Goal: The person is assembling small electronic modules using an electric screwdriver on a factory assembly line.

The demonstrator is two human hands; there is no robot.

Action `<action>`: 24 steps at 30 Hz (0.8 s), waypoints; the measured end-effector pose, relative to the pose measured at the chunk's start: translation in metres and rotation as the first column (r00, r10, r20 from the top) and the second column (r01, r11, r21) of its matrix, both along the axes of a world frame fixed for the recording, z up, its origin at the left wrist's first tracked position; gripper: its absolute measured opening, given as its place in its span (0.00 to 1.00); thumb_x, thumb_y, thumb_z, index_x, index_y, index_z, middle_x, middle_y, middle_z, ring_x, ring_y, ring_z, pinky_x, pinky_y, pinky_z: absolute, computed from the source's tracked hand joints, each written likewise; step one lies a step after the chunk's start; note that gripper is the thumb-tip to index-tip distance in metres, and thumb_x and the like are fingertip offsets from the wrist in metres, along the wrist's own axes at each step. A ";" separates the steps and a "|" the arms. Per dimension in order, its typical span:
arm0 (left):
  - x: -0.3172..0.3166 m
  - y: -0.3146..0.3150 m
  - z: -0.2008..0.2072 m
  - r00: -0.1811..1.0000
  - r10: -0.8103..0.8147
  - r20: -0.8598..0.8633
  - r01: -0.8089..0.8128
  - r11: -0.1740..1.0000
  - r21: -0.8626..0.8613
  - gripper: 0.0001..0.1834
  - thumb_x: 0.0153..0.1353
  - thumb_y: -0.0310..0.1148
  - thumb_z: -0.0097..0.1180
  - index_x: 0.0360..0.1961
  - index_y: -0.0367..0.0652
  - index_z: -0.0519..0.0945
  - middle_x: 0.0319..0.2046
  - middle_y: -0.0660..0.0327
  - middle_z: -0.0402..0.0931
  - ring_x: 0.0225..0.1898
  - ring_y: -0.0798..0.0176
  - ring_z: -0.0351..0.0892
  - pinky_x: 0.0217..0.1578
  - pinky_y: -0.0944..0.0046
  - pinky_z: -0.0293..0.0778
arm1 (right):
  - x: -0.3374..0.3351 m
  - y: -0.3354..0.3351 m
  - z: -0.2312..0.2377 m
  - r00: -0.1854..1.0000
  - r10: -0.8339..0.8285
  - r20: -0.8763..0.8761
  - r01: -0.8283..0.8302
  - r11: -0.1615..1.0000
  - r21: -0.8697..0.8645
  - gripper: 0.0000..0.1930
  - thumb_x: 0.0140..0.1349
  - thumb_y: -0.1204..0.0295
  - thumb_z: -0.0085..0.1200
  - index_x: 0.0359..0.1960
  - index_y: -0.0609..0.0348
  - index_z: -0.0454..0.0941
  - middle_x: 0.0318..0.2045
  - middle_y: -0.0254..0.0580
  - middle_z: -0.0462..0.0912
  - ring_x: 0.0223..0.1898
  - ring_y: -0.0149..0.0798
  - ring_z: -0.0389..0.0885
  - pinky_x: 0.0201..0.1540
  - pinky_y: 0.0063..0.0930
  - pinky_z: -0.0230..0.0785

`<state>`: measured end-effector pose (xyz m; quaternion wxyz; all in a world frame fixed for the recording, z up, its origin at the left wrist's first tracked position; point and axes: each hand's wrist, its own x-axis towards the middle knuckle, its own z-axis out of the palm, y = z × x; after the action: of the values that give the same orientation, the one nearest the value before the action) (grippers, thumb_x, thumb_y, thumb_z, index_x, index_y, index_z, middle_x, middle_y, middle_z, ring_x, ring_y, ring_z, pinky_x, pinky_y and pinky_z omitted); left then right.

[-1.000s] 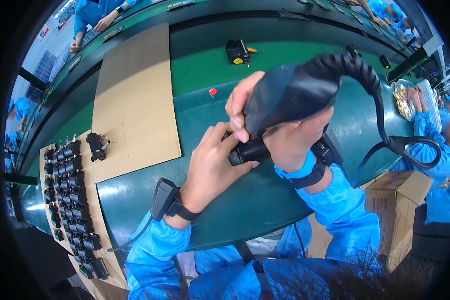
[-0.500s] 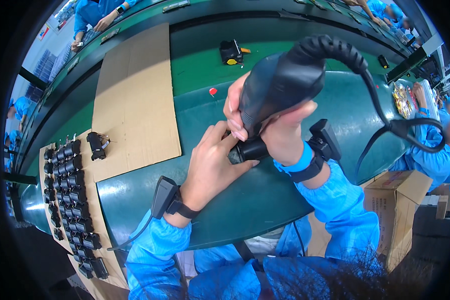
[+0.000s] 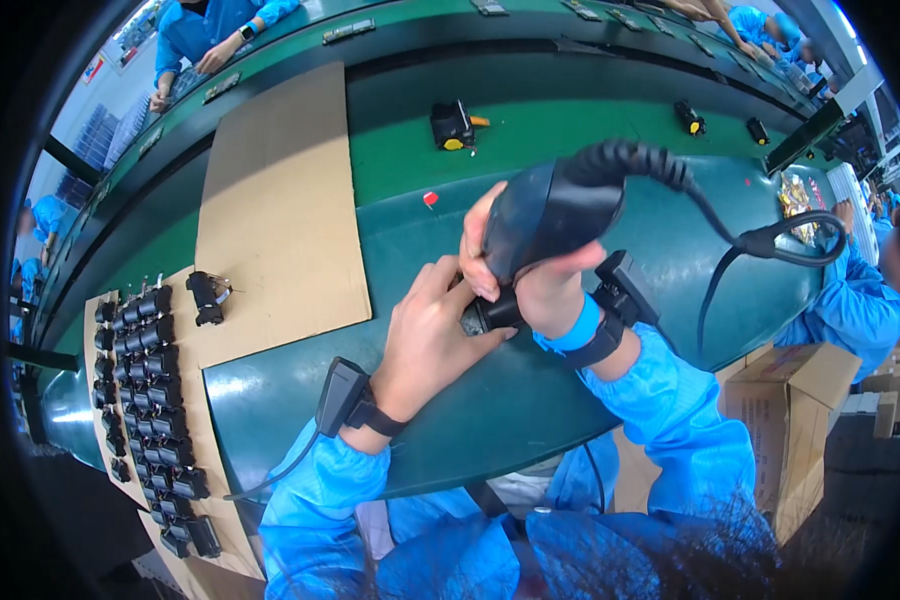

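My right hand (image 3: 545, 290) is wrapped round a black corded electric screwdriver (image 3: 550, 215), whose body stands up above the bench. Its tip is hidden behind my fingers and the part below. My left hand (image 3: 435, 325) grips a small black cylindrical part (image 3: 500, 305) against the green bench mat, thumb on the near side and fingers on the far side. A grey, clear-looking end of this part shows between thumb and fingers. Both wrists wear black straps with small box-shaped devices, and a blue band circles the right wrist.
Rows of black assemblies (image 3: 150, 400) stand on cardboard at the left, with a single assembly (image 3: 208, 298) beside a large cardboard sheet (image 3: 280, 220). More black units (image 3: 452, 125) lie on the green conveyor beyond. The screwdriver's cord (image 3: 770, 243) loops right, above an open carton (image 3: 795, 400). Co-workers sit around.
The screwdriver and my right hand have come slightly lower and left, and the cord has swung down. Another black unit now shows on the conveyor at the right. My left hand keeps its grip.
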<state>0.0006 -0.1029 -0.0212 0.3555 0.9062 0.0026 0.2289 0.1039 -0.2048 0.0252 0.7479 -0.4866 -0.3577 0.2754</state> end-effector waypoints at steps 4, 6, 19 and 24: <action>0.002 0.003 0.002 0.999 -0.016 -0.041 0.018 0.999 0.039 0.27 0.38 0.34 0.76 0.42 0.40 0.82 0.41 0.59 0.74 0.43 0.52 0.75 0.41 0.55 0.78 | -0.005 -0.003 0.009 0.979 -0.190 0.068 0.181 0.975 0.131 0.56 0.39 0.13 0.35 0.37 0.65 0.71 0.16 0.38 0.73 0.17 0.31 0.73 0.21 0.22 0.68; -0.001 0.002 0.011 0.995 -0.060 -0.086 0.061 0.998 0.008 0.31 0.40 0.33 0.76 0.49 0.37 0.81 0.45 0.55 0.74 0.48 0.51 0.75 0.49 0.57 0.74 | 0.019 -0.015 0.022 0.990 -0.140 0.018 0.120 0.900 0.420 0.56 0.42 0.13 0.28 0.40 0.62 0.71 0.16 0.37 0.71 0.15 0.33 0.71 0.19 0.30 0.68; -0.016 0.015 0.044 0.953 -0.296 0.058 0.290 0.849 -0.442 0.29 0.48 0.39 0.70 0.49 0.34 0.79 0.43 0.52 0.74 0.45 0.55 0.76 0.47 0.62 0.72 | 0.033 -0.103 0.019 0.989 -0.096 -0.109 0.139 0.838 0.528 0.49 0.49 0.19 0.42 0.46 0.60 0.67 0.17 0.32 0.70 0.16 0.30 0.71 0.17 0.27 0.66; -0.032 0.014 0.063 0.960 -0.275 0.044 0.269 0.877 -0.398 0.31 0.45 0.40 0.73 0.49 0.34 0.79 0.38 0.53 0.81 0.34 0.57 0.77 0.36 0.62 0.74 | 0.007 -0.099 0.005 0.994 -0.028 0.107 0.014 0.991 0.135 0.43 0.47 0.53 0.76 0.58 0.69 0.69 0.19 0.34 0.78 0.19 0.28 0.76 0.24 0.23 0.69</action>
<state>-0.0314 -0.0892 0.0413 0.5616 0.8073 -0.0756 0.1649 0.1112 -0.3036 0.0299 0.7611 -0.4535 -0.4105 0.2160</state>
